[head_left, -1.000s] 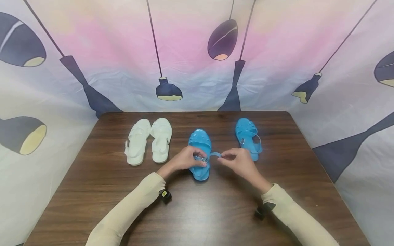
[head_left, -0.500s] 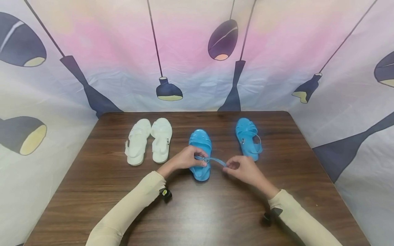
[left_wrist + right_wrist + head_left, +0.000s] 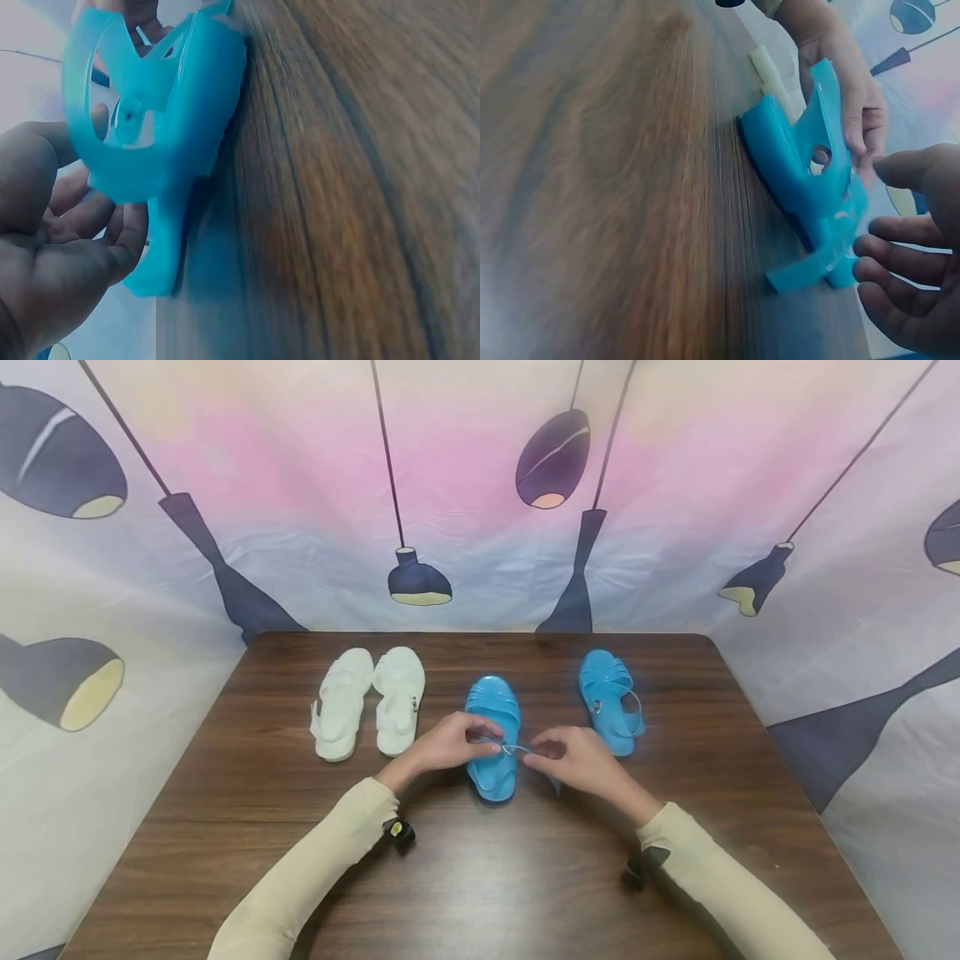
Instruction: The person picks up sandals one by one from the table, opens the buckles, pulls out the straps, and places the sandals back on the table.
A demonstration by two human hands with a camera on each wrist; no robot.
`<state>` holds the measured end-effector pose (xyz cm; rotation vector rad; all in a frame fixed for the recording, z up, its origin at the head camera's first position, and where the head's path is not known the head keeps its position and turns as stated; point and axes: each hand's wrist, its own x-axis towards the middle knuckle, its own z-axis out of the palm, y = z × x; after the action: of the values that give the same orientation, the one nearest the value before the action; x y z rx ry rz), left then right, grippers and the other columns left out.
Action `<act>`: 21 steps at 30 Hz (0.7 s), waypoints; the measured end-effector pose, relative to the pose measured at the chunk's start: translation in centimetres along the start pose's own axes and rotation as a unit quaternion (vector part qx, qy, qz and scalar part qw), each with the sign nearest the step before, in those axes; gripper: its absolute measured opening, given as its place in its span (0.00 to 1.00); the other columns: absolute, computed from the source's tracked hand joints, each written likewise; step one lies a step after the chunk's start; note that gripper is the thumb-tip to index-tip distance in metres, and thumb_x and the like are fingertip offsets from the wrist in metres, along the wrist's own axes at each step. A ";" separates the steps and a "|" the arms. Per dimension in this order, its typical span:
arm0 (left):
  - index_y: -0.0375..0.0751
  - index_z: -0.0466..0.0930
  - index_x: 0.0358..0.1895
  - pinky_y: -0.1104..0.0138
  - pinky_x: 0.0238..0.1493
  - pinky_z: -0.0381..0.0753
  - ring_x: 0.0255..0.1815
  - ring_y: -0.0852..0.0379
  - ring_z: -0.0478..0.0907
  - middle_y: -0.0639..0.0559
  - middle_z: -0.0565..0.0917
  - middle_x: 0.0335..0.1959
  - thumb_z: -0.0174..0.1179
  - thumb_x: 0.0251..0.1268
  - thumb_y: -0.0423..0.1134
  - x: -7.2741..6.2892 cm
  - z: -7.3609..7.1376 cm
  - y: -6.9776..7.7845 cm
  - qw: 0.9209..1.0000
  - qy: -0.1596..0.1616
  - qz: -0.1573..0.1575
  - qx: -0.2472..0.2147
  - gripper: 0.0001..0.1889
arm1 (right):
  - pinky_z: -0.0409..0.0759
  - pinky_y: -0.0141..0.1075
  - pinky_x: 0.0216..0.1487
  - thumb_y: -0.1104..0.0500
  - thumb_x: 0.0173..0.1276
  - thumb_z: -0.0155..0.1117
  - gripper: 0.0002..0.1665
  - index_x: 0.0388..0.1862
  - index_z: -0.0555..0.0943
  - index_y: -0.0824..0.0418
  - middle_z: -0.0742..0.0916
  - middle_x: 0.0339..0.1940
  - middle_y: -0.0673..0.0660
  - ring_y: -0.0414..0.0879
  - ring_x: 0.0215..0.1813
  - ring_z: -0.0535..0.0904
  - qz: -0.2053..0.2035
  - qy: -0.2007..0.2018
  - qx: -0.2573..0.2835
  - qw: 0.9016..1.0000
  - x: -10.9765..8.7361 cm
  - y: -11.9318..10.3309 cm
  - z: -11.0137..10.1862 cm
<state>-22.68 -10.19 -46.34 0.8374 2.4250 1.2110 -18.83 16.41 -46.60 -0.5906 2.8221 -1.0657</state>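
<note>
A blue jelly sandal (image 3: 492,695) lies toe-away at the middle of the table. My left hand (image 3: 453,742) reaches over it from the left, thumb and fingers pinching the buckle strap at the metal buckle (image 3: 507,748). The long strap (image 3: 810,271) passes out to the right, and its loose end droops below my right hand (image 3: 576,760). In the right wrist view, that hand's thumb and fingers are spread apart beside the strap, holding nothing. The sandal's heel loop (image 3: 79,97) stands up close to the left wrist camera.
The matching blue sandal (image 3: 611,702) lies farther right, just beyond my right hand. Two white sandals (image 3: 341,702) sit side by side at the back left. A brown wooden table (image 3: 480,893) carries them all, with a printed curtain behind.
My right hand first pinched the strap's end and drew it right and toward me; now it has let go and come back left, leaving the end drooping. My left hand stays at the buckle.
</note>
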 end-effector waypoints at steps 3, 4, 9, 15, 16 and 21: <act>0.39 0.84 0.58 0.63 0.55 0.83 0.53 0.57 0.83 0.51 0.88 0.51 0.65 0.72 0.41 -0.3 -0.2 -0.2 1.000 0.012 -0.001 0.000 0.16 | 0.86 0.41 0.46 0.35 0.64 0.72 0.29 0.52 0.88 0.55 0.91 0.44 0.48 0.40 0.44 0.85 -0.001 0.006 0.008 1.000 0.9 -0.3 0.7; 0.39 0.84 0.58 0.63 0.54 0.83 0.52 0.57 0.84 0.51 0.88 0.51 0.64 0.73 0.41 -0.4 -0.3 -0.3 1.000 0.015 0.001 0.002 0.15 | 0.86 0.42 0.47 0.35 0.64 0.72 0.30 0.52 0.88 0.56 0.91 0.45 0.48 0.41 0.45 0.85 -0.003 0.008 0.013 1.000 1.2 -0.4 0.9; 0.40 0.84 0.57 0.64 0.52 0.83 0.49 0.59 0.83 0.52 0.88 0.48 0.64 0.74 0.41 -0.8 -0.4 -0.5 0.999 0.028 0.004 0.016 0.15 | 0.86 0.40 0.46 0.33 0.63 0.71 0.31 0.51 0.89 0.56 0.91 0.44 0.48 0.40 0.45 0.86 -0.002 0.013 0.030 0.999 2.1 -0.7 2.0; 0.39 0.84 0.57 0.63 0.53 0.83 0.49 0.59 0.83 0.52 0.88 0.48 0.62 0.75 0.43 -1.1 -0.4 -0.8 0.999 0.034 0.000 0.015 0.16 | 0.85 0.42 0.48 0.37 0.64 0.73 0.25 0.48 0.90 0.54 0.91 0.43 0.47 0.42 0.47 0.85 0.010 0.006 0.048 0.999 2.4 -1.2 2.8; 0.39 0.84 0.57 0.63 0.53 0.83 0.49 0.59 0.83 0.52 0.88 0.47 0.62 0.75 0.43 -1.2 -0.4 -0.8 0.999 0.035 -0.001 0.015 0.16 | 0.85 0.42 0.49 0.39 0.64 0.74 0.23 0.48 0.90 0.54 0.91 0.42 0.47 0.42 0.48 0.85 0.012 0.006 0.050 0.999 2.5 -1.2 2.9; 0.39 0.84 0.57 0.64 0.53 0.83 0.49 0.61 0.83 0.53 0.88 0.47 0.62 0.75 0.44 -1.1 -0.4 -0.9 0.999 0.025 -0.005 0.019 0.16 | 0.85 0.43 0.51 0.44 0.64 0.76 0.19 0.46 0.91 0.54 0.91 0.43 0.47 0.44 0.49 0.86 0.020 0.012 0.054 0.998 2.5 -1.6 3.3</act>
<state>-22.32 -11.55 -46.83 0.8145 2.4961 1.1996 -19.99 12.35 -47.89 -0.5117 2.7620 -1.2179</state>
